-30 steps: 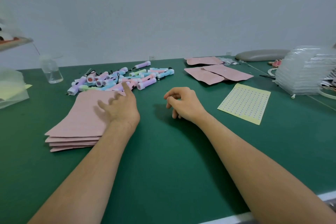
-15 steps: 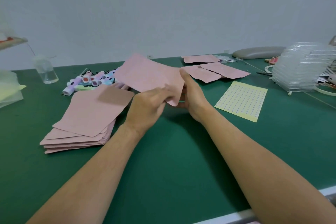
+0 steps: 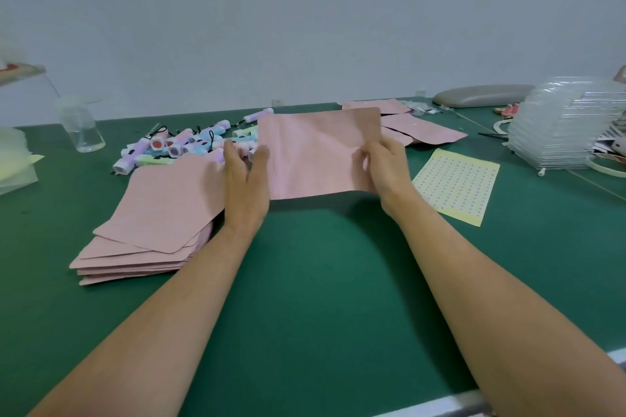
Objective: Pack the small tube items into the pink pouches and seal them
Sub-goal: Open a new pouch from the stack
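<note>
Left hand (image 3: 244, 179), right hand (image 3: 384, 167) pinch pink pouch (image 3: 315, 152) by side edges above bench (image 3: 321, 281), likely to spread mouth (opening unseen); tube items (image 3: 183, 145) at 10 o'clock.

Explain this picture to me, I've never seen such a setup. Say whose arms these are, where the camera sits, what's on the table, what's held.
No machine here: a person works bare-handed, filmed by a camera on their head looking down. The left hand and right hand each pinch a side edge of one flat pink pouch, held above the green table. Left lies a stack of pink pouches, behind it a pile of small pastel tubes. Right lies a yellow sheet of dot stickers.
</note>
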The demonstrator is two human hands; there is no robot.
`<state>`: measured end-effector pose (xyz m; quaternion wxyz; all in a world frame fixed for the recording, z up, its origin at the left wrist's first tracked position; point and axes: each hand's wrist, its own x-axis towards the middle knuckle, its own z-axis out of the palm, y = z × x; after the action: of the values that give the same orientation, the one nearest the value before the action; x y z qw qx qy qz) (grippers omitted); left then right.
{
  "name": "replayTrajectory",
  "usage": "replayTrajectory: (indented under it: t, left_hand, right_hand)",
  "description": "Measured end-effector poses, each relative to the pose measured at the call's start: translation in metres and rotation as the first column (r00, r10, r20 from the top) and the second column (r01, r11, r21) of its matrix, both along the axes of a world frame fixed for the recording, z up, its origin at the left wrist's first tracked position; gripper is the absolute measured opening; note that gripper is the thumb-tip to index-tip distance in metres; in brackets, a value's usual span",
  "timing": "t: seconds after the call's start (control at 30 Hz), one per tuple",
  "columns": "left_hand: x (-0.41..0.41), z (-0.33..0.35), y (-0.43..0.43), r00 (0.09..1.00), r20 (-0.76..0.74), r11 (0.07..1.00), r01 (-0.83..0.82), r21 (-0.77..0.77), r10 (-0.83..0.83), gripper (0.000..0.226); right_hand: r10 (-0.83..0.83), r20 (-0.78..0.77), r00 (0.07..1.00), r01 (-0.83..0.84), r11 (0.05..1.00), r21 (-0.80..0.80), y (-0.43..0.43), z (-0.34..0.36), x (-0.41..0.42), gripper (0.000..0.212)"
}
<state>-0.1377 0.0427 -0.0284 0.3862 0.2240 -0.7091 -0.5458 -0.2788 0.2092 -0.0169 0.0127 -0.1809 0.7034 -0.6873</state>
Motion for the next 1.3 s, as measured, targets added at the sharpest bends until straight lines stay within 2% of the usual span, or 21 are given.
replayTrajectory:
  t: [0.03, 0.13, 0.23, 0.3, 0.37, 0.43, 0.53, 0.6, 0.63, 0.7, 0.73, 0.77, 0.83, 0.9, 0.97, 1.07, 1.13, 1.3]
  left_hand:
    - [0.0, 0.001, -0.003, 1.0, 0.007, 0.999, 0.001, 0.052, -0.001, 0.014]
    - [-0.002, -0.003, -0.008, 0.997, 0.05, 0.998, 0.06, 0.005, -0.06, 0.04]
    - [0.0, -0.001, -0.003, 0.978, 0.034, 0.978, 0.207, 0.003, -0.207, 0.028]
    - [0.001, 0.002, -0.004, 0.959, -0.036, 0.955, 0.283, 0.088, -0.281, 0.03]
    - [0.003, 0.004, -0.007, 0.95, -0.097, 0.919, 0.312, 0.242, -0.296, 0.032]
    - [0.004, 0.005, -0.01, 0.95, -0.106, 0.903, 0.311, 0.298, -0.292, 0.035]
    - [0.002, 0.0, -0.011, 0.958, -0.062, 0.93, 0.288, 0.227, -0.281, 0.022]
    - [0.002, -0.002, -0.008, 0.96, -0.061, 0.946, 0.279, 0.167, -0.273, 0.013]
    - [0.002, -0.001, -0.006, 0.962, -0.085, 0.954, 0.27, 0.133, -0.261, 0.012]
    - [-0.001, 0.001, 0.0, 0.963, -0.167, 0.968, 0.231, 0.1, -0.213, 0.011]
    - [-0.003, 0.002, 0.003, 0.964, -0.198, 0.976, 0.197, 0.09, -0.177, 0.01]
    - [-0.006, 0.002, 0.008, 0.965, -0.217, 0.985, 0.161, 0.053, -0.146, 0.009]
    - [-0.01, 0.001, 0.019, 0.972, -0.211, 0.991, 0.081, -0.109, -0.103, 0.014]
    - [-0.012, -0.001, 0.025, 0.979, -0.175, 0.966, 0.062, -0.252, -0.109, 0.016]
    - [-0.009, -0.002, 0.025, 0.983, -0.155, 0.947, 0.043, -0.32, -0.097, 0.025]
    - [-0.006, -0.001, 0.019, 0.983, -0.168, 0.914, 0.004, -0.405, -0.078, 0.01]
    - [-0.004, 0.0, 0.017, 0.978, -0.183, 0.89, 0.002, -0.456, -0.096, 0.005]
    - [-0.005, -0.002, 0.011, 0.974, -0.136, 0.887, 0.104, -0.45, -0.183, 0.012]
  right_hand:
    - [-0.037, 0.002, 0.999, 0.037, 0.999, -0.024, 0.002, 0.001, -0.002, 0.014]
    - [-0.074, 0.023, 0.997, 0.075, 0.996, -0.049, 0.005, 0.002, -0.005, 0.015]
    - [-0.074, 0.028, 0.997, 0.075, 0.996, -0.048, 0.006, 0.0, -0.008, 0.012]
    - [-0.096, -0.009, 0.995, 0.095, 0.993, -0.063, 0.006, 0.0, -0.007, 0.013]
    - [-0.1, -0.037, 0.994, 0.097, 0.992, -0.075, 0.007, 0.001, -0.005, 0.016]
    - [-0.077, -0.035, 0.996, 0.075, 0.996, -0.053, 0.009, 0.003, -0.005, 0.017]
    - [-0.044, -0.012, 0.999, 0.044, 0.999, 0.009, 0.01, 0.001, -0.005, 0.017]
    - [-0.106, -0.052, 0.993, 0.109, 0.993, 0.043, 0.008, -0.003, -0.004, 0.019]
    - [-0.178, -0.145, 0.973, 0.193, 0.977, 0.09, 0.006, -0.004, -0.001, 0.032]
    - [-0.296, -0.465, 0.834, 0.403, 0.903, 0.148, 0.002, -0.003, 0.003, 0.056]
    - [-0.291, -0.59, 0.753, 0.433, 0.894, 0.112, -0.002, -0.001, 0.006, 0.059]
    - [-0.246, -0.65, 0.72, 0.39, 0.917, 0.085, -0.006, 0.001, 0.01, 0.055]
    - [-0.08, -0.62, 0.78, 0.177, 0.98, 0.096, -0.016, 0.002, 0.026, 0.045]
    - [0.078, -0.572, 0.817, 0.013, 0.988, 0.153, -0.026, 0.0, 0.041, 0.049]
    - [0.134, -0.605, 0.784, -0.014, 0.98, 0.199, -0.032, -0.004, 0.05, 0.051]
    - [0.138, -0.624, 0.769, -0.048, 0.986, 0.158, -0.032, -0.001, 0.05, 0.031]
    - [0.12, -0.611, 0.782, -0.025, 0.987, 0.161, -0.028, 0.0, 0.045, 0.028]
    - [0.163, -0.575, 0.802, -0.033, 0.973, 0.23, -0.022, 0.0, 0.044, 0.022]
